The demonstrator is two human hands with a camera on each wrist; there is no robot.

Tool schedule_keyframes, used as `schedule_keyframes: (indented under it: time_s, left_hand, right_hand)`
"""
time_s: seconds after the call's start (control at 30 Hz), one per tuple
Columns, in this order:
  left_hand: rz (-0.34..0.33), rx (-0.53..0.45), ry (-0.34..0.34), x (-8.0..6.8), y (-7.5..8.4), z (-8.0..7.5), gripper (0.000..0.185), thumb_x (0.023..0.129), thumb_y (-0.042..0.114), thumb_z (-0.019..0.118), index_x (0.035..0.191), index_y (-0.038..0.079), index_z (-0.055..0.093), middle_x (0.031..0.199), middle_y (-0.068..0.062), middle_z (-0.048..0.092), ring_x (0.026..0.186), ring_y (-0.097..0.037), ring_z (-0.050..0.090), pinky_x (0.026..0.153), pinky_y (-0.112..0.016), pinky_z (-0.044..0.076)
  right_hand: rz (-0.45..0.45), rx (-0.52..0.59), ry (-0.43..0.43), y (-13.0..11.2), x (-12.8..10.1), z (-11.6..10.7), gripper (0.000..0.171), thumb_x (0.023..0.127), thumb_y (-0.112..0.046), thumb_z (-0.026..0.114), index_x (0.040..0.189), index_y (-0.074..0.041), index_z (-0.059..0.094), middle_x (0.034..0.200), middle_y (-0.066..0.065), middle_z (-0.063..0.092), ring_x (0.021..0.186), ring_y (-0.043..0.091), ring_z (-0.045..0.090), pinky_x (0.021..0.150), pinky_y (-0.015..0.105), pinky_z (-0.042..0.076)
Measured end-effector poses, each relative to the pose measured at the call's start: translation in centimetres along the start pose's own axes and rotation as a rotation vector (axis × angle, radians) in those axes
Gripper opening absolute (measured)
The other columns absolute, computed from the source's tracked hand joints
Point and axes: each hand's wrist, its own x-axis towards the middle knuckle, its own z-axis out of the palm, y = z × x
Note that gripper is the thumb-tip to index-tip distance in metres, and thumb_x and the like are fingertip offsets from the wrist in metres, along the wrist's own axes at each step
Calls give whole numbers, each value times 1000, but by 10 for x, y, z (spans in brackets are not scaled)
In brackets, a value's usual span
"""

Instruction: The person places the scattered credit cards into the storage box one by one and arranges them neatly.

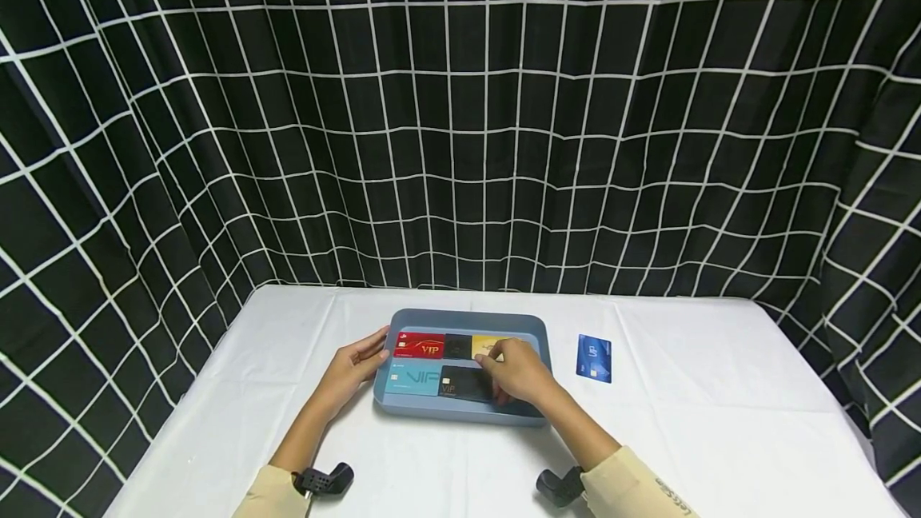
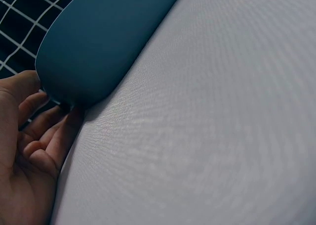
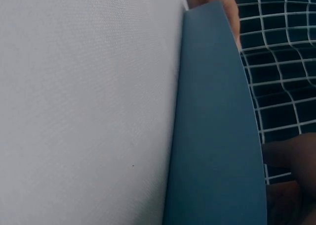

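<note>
My left hand (image 1: 351,372) holds a blue-grey tray (image 1: 471,316) at its left end. In the left wrist view, its thumb meets the rim and its fingers bend against the base. Over the tray's right part, my right hand (image 1: 520,372) has bent fingers at the right end of a black VIP card (image 1: 464,384). Its thumb lies by a gold card (image 1: 484,344), partly covering it; whether a card is pinched is hidden. Beside these lie a red VIP card (image 1: 420,344), a dark card (image 1: 458,346) and a teal VIP card (image 1: 413,379).
A blue card (image 1: 594,358) lies on the white tablecloth (image 1: 683,398), to the right of the tray and apart from it. Black curtains (image 1: 468,102) with white grid lines stand behind the table and at both sides.
</note>
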Motion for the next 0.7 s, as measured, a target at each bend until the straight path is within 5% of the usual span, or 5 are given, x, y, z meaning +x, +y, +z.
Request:
schedule_keyframes:
  time_s: [0.27,0.7]
  left_hand:
    - [-10,-7,-7,1,-1,-1,52,101,18,65,151,10,49,152,-12,49,137,-31,50,99,-31,54]
    - [-17,0,-3,-1,0,-1,54,101,21,66,151,11,49,151,-11,50,136,-31,51,95,-29,56]
  right_hand:
    - [-17,37,-11,-2,-5,-9,31,102,-20,62,110,9,66,57,10,66,46,24,65,42,26,49]
    - [-212,94,-24,0,-24,-46,25,102,-17,63,115,4,69,68,11,70,53,25,66,49,27,54]
